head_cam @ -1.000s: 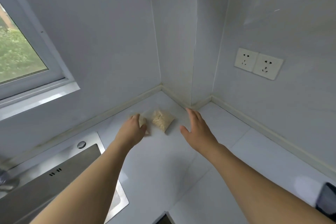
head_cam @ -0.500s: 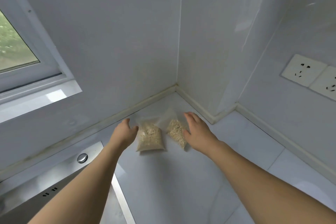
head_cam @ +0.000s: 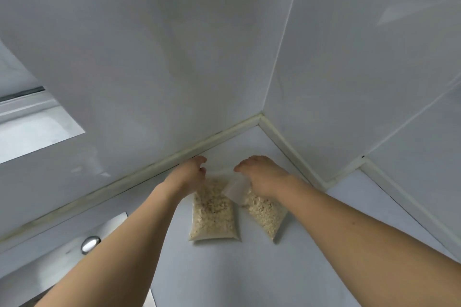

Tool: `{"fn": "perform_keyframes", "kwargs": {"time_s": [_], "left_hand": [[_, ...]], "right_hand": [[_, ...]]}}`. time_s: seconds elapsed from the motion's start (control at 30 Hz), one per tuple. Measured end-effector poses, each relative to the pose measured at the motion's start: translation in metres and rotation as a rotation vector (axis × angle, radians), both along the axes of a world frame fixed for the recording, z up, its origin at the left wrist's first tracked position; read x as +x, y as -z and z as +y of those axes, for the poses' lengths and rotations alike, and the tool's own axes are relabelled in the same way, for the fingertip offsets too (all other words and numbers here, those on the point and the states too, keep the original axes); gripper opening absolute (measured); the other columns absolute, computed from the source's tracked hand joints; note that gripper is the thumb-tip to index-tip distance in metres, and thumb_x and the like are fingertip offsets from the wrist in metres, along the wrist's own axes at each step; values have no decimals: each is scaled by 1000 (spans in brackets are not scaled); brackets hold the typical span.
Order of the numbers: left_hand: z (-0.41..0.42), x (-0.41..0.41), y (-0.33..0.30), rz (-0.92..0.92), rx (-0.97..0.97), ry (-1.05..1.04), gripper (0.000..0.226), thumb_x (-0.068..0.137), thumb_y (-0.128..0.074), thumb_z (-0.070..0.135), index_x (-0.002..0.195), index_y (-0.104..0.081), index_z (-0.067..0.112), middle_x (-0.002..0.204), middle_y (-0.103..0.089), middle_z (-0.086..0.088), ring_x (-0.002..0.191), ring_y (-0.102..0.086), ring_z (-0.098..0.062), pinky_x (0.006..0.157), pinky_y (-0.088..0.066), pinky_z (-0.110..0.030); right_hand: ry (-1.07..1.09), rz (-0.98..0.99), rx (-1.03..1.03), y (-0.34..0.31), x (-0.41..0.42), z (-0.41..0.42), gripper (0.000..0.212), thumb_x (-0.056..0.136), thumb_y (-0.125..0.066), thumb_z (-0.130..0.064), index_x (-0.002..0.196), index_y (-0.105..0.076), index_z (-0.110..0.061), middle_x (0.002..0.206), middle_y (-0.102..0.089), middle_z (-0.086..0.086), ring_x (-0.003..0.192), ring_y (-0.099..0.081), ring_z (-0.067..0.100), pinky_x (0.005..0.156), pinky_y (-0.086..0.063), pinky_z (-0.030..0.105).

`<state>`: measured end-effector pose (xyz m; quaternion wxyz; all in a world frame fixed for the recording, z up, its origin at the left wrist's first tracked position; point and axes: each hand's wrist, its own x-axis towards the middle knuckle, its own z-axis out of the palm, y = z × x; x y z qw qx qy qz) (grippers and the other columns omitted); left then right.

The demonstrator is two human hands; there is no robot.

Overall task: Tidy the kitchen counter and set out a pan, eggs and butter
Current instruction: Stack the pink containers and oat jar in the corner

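Note:
Two clear plastic bags of pale flakes lie side by side on the white counter [head_cam: 249,276] near the wall corner. My left hand [head_cam: 188,176] covers the top of the left bag [head_cam: 212,217], its fingers and thumb curled round the bag's upper edge. My right hand [head_cam: 263,177] sits on the top of the right bag [head_cam: 267,217] with fingers curled down, and the bag's clear empty flap folds up beneath the palm. The upper ends of both bags are hidden under my hands. No pan, eggs or butter are in view.
A steel sink edge with a round metal button [head_cam: 90,244] lies at the lower left. A window sill [head_cam: 30,137] is at the far left. White walls meet in a corner [head_cam: 260,117] just behind the bags, edged by a cream sealing strip.
My view has moved closer to the corner. Both hands have gone from beside the bags to on top of their upper ends, fingers now curled over them. The right bag's flap has folded up.

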<state>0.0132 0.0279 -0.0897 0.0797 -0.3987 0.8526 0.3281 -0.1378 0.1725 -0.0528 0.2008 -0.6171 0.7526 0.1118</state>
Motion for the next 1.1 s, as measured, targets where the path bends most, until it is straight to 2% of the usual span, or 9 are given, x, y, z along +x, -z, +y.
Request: {"fn": "perform_keyframes", "kwargs": {"time_s": [0.2,0.3,0.4,0.53,0.63,0.73,0.87,1.0,1.1], "left_hand": [[-15,-17,25,-107,-3,133,39,100,-39,24,136,-51,22,142,-50,0,127,-48,-21,99,-37,-27],[-19,-16,28,-87,-24,152,24,92,-46,16,101,-68,18,108,-67,-3,98,-62,-22,76,-46,-28],[-12,-10,23,-72,-18,154,20,87,-45,10,84,-63,17,89,-64,0,80,-59,-19,65,-47,-30],[5,0,5,-45,-14,146,16,89,-41,10,84,-56,14,84,-58,-4,71,-50,-18,58,-37,-29],[21,5,-17,-3,-41,120,15,91,-38,9,86,-52,11,82,-53,-5,70,-46,-20,57,-33,-30],[45,13,-33,60,-57,75,18,94,-36,10,93,-53,4,85,-54,-10,69,-45,-21,57,-32,-32],[82,28,-51,125,-59,85,12,90,-35,6,86,-46,8,82,-51,-7,69,-41,-22,55,-29,-32],[113,29,-68,161,-90,151,14,81,-35,0,81,-44,11,86,-50,-6,75,-42,-22,61,-32,-32],[137,22,-76,174,-119,198,14,86,-35,2,85,-48,7,90,-52,-8,83,-47,-26,72,-38,-36]], "right_hand": [[-163,102,42,27,-6,-19,55,89,-50,-9,141,-43,-22,143,-43,3,136,-31,25,117,-10,38],[-175,136,-17,30,-9,-19,36,91,-47,-12,125,-57,-18,126,-51,4,124,-41,25,117,-7,38],[-161,137,-32,25,-8,-10,25,96,-44,-18,114,-62,-15,117,-55,5,116,-47,25,117,-9,37],[-116,126,-33,4,-5,14,25,99,-40,-22,113,-59,-14,115,-58,6,108,-52,25,111,-21,35],[-66,135,-92,-19,0,39,24,99,-42,-24,112,-59,-16,115,-58,6,103,-56,26,96,-32,33],[23,136,-134,-38,7,73,21,99,-45,-26,109,-60,-17,114,-59,4,101,-58,26,90,-36,33],[196,88,-156,-58,15,126,13,95,-53,-28,98,-61,-18,109,-61,2,100,-59,27,84,-39,31],[417,-13,-162,-81,25,179,12,96,-52,-27,87,-54,-20,101,-60,0,92,-56,25,77,-42,32],[574,-80,-211,-92,31,218,20,96,-52,-26,77,-46,-24,91,-56,-4,83,-53,19,68,-39,30]]}}
